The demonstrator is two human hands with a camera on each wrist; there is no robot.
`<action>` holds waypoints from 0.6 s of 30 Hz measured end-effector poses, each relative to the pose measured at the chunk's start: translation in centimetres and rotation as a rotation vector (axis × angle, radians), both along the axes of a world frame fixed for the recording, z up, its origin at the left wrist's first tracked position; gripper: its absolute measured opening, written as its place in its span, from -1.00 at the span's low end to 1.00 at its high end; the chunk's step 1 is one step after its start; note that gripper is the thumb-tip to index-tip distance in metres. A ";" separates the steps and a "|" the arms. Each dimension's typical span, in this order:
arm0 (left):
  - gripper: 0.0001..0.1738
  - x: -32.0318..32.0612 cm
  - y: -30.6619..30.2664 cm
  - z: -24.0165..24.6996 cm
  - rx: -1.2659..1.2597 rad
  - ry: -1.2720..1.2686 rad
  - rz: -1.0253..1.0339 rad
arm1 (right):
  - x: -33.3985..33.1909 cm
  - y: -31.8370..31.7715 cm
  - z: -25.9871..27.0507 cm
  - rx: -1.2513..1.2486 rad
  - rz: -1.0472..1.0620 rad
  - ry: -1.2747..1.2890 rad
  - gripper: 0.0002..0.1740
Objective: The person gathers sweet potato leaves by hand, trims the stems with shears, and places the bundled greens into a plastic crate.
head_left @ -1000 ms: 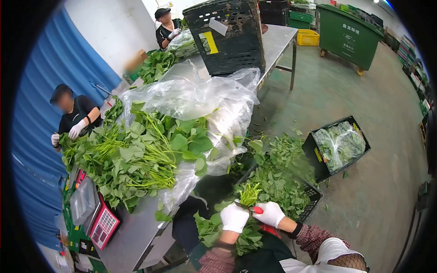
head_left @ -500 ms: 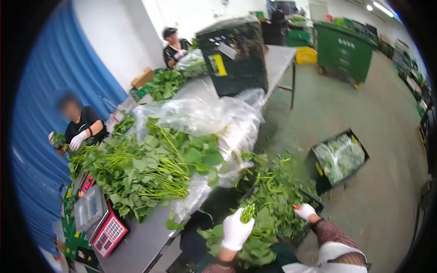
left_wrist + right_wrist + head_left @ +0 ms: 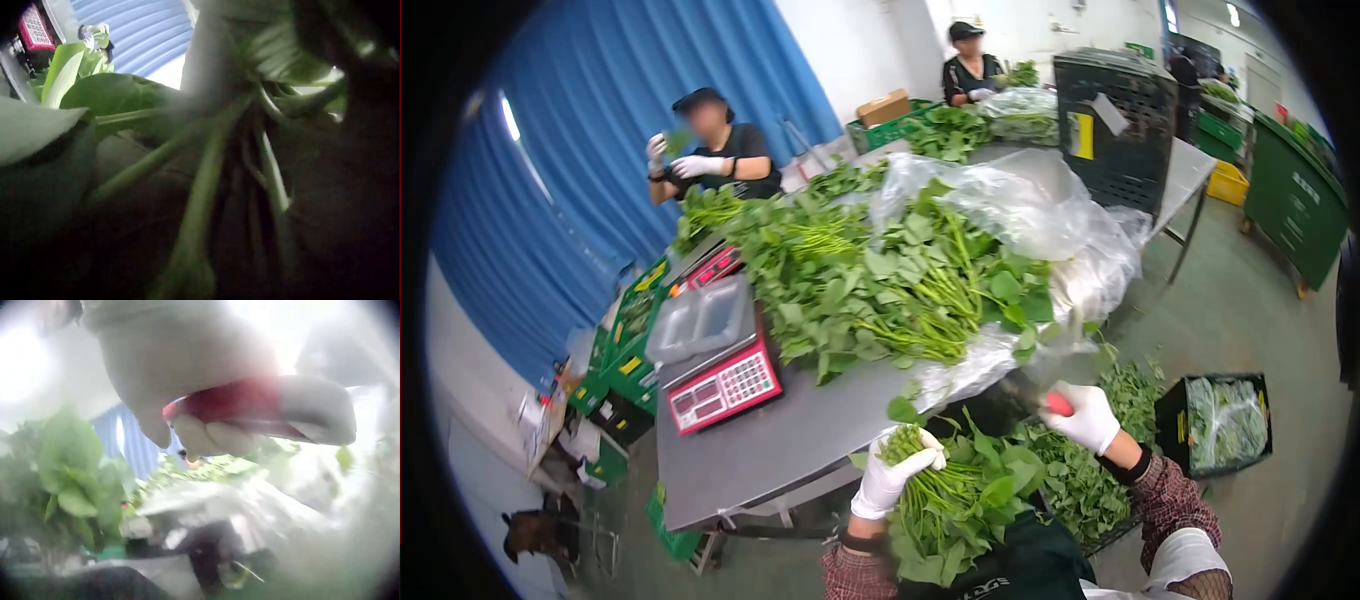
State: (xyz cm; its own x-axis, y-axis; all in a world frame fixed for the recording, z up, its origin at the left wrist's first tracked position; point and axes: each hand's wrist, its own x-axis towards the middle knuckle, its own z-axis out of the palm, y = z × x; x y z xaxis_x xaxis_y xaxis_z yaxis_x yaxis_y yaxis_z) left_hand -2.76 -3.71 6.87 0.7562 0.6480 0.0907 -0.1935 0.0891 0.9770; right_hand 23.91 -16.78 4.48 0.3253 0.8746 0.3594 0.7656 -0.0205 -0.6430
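My gloved left hand [image 3: 887, 476] grips a bunch of leafy greens [image 3: 965, 490] by its stems, in front of my body, leaves spreading to the right. Stems and leaves of that bunch fill the dark left wrist view. In my gloved right hand [image 3: 1092, 420] is a red-handled knife [image 3: 250, 403], its blade blurred in the head view. This hand is raised to the right of the bunch, apart from it. Below it lies a heap of loose greens [image 3: 1095, 490] in a black crate. A large pile of greens [image 3: 880, 280] covers the table ahead.
A red scale [image 3: 725, 388] with a clear plastic tray [image 3: 703, 318] stands on the metal table [image 3: 800, 440]. Clear plastic sheeting [image 3: 1020, 205] and a black crate [image 3: 1115, 130] lie beyond the pile. Bagged greens fill another crate [image 3: 1173, 425] on the floor. Two people work across the table.
My hands have parted: the knife was at the stems in the left hand and is now away to the right. The left hand has turned the bunch over to the right. The view has swung left.
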 end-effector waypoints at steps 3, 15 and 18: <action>-0.89 -0.8 -0.5 0.1 -0.032 0.042 0.018 | -4.1 2.5 3.4 0.033 0.281 -0.115 -0.77; -0.92 0.1 -2.0 0.2 -0.033 0.088 -0.146 | 1.0 1.7 -1.0 -0.369 -0.077 -0.208 -0.68; -0.91 -2.1 0.0 0.1 0.057 -0.010 -0.110 | 1.8 2.2 0.4 -0.360 -0.068 -0.315 -0.66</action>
State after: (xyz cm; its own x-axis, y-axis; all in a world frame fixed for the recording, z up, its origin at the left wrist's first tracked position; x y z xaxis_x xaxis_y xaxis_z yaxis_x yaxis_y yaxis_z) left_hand -4.85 -3.67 6.92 0.8214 0.5547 0.1326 -0.1953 0.0551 0.9792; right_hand 25.68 -14.54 4.86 0.3098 0.9421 0.1284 0.9114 -0.2558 -0.3225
